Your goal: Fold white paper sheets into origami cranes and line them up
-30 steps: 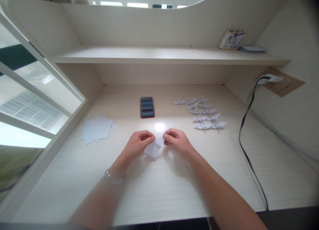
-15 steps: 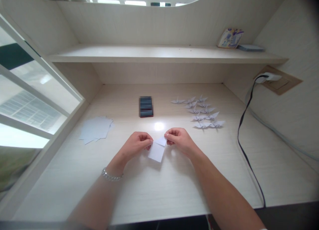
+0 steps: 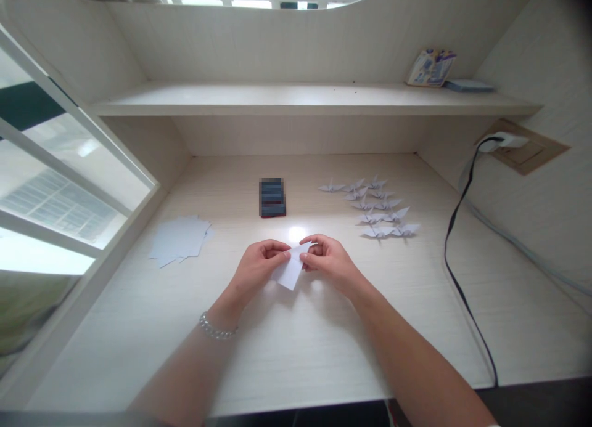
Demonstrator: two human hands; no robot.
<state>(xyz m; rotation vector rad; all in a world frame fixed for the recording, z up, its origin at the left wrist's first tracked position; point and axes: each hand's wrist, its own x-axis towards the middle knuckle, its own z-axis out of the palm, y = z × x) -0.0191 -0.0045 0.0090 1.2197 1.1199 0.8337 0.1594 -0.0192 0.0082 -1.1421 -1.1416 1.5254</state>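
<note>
Both hands shift closer together at the lower centre of the frame compared with the previous picture, and the paper between them tilts and rises slightly.

Head view. Left hand grips the left edge of the folded paper, thumb on its near face, fingers curled behind; the pinch is closed on it. Right hand grips the upper right of the same paper, thumb pressed to the front and index finger extended along the top; its pinch is likewise closed. Paper sits just below the centre of the frame, one corner pointing down toward the desk. Whether that corner touches the surface cannot be determined.

Silver bracelet noted on the left wrist, lower left of centre. Loose white sheets lie in an uneven, overlapping pile at middle left. Paper cranes stand grouped right of centre, roughly in rows. Dark slab, its face pixelated, lies just above the hands, near the centre.

Upper right: a printed box leans on the shelf, a flat blue item beside it. Below, a white plug occupies the socket; its black cable runs down to the desk's front edge.
</note>
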